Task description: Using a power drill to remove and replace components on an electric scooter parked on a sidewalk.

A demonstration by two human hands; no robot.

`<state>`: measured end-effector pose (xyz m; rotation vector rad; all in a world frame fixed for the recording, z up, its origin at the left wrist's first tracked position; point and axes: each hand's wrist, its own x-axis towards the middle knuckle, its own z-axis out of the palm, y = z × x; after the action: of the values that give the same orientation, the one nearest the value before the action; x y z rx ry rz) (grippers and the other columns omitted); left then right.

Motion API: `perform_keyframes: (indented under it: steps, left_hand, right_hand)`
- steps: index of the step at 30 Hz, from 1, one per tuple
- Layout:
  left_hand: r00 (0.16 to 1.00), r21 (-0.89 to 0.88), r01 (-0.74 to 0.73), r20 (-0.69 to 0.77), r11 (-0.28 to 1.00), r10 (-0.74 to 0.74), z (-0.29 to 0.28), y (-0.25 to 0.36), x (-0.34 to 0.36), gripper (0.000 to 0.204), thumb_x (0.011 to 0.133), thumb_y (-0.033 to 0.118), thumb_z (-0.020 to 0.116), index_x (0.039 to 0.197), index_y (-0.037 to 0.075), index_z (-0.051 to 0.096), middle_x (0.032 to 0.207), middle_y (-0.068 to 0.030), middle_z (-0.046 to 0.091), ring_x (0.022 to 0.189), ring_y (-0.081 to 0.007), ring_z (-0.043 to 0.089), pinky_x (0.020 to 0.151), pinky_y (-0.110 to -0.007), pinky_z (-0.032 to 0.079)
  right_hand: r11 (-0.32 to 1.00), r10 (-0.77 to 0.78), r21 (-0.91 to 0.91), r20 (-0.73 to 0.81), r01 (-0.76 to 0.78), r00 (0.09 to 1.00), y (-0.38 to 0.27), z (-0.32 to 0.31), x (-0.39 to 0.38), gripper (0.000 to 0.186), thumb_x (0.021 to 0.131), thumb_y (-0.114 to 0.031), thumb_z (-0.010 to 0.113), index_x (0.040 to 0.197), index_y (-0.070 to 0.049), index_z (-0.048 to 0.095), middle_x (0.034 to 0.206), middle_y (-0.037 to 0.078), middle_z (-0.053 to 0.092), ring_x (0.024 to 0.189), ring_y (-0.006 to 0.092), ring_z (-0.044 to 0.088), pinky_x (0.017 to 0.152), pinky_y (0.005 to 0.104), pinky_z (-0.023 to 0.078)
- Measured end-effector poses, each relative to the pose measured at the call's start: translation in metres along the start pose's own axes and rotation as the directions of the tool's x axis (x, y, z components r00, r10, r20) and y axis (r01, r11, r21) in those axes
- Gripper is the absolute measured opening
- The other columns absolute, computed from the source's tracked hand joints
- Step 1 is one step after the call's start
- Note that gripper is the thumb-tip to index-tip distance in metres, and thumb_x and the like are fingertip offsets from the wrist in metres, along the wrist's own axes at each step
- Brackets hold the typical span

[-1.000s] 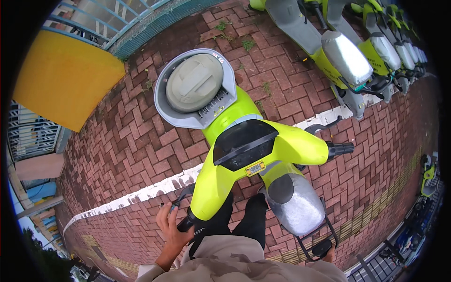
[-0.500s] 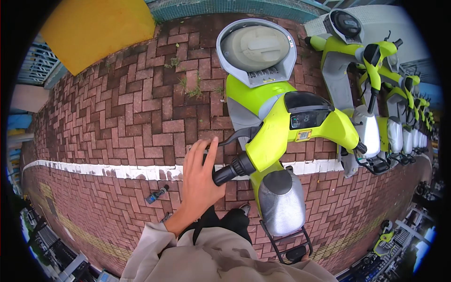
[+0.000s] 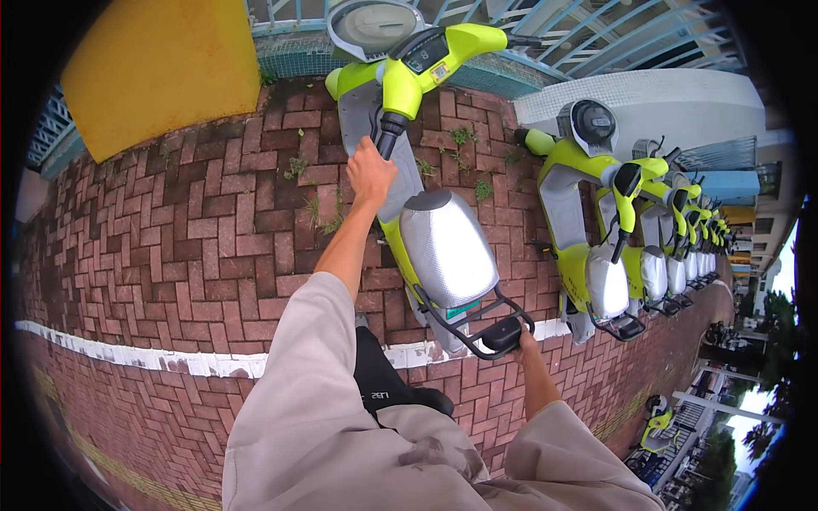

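Red-brown brick paving (image 3: 213, 247), crossed by a white painted line (image 3: 213, 365), fills my view. Nearest, the right hand (image 3: 527, 345) meets the black tubular rear rack (image 3: 501, 335); its fingers are mostly hidden, so I cannot tell how far they close. Ahead, the left hand (image 3: 372, 173) curls its fingers around the black cylindrical handlebar grip (image 3: 388, 146) of a lime-green and grey scooter (image 3: 449, 249) standing on the bricks. Beyond are similar parked scooters (image 3: 607, 279), at right, and pale-blue metal railings (image 3: 567, 51).

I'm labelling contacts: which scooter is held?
The scooter left of the row: left hand on its grip, right hand at its rear rack; others untouched.
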<state>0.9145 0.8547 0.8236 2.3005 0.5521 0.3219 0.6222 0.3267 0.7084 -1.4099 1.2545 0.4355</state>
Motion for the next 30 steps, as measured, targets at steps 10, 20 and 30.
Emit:
perform_keyframes:
  steps: [10, 20, 30]
  left_hand:
    - [0.864, 0.015, 0.360, -0.384, 0.933, -0.327, -0.020, -0.064, 0.034, 0.047, 0.073, 0.024, 0.072, 0.113, 0.002, 0.059, 0.098, -0.0238, 0.069, 0.093, -0.0446, 0.066, 0.084, -0.052, 0.051]
    - [0.953, 0.084, 0.254, -0.191, 0.963, -0.235, 0.010, -0.040, 0.034, 0.066, 0.077, 0.032, 0.069, 0.131, -0.001, 0.050, 0.119, -0.0232, 0.064, 0.107, -0.0427, 0.062, 0.094, -0.050, 0.047]
    - [0.998, 0.277, -0.019, 0.059, 0.961, 0.003, -0.014, -0.120, -0.151, 0.078, 0.090, 0.052, 0.063, 0.139, -0.006, 0.045, 0.141, -0.0274, 0.047, 0.128, -0.0424, 0.047, 0.107, -0.048, 0.039]
  right_hand:
    - [0.860, -0.319, -0.508, -0.451, 0.055, 0.834, 0.038, 0.182, -0.090, 0.065, 0.092, -0.049, 0.055, 0.102, 0.015, 0.066, 0.100, 0.036, 0.066, 0.096, 0.0433, 0.068, 0.085, 0.0461, 0.053]
    - [0.932, -0.158, -0.361, -0.336, 0.028, 0.929, -0.013, 0.149, -0.083, 0.075, 0.094, -0.055, 0.049, 0.100, 0.018, 0.064, 0.098, 0.035, 0.067, 0.098, 0.0446, 0.068, 0.085, 0.0488, 0.056]
    - [0.896, -0.029, -0.339, 0.600, 0.287, 0.800, -0.018, 0.066, -0.100, 0.076, 0.092, -0.062, 0.052, 0.118, 0.008, 0.062, 0.103, 0.021, 0.070, 0.088, 0.0332, 0.073, 0.070, 0.0452, 0.060]
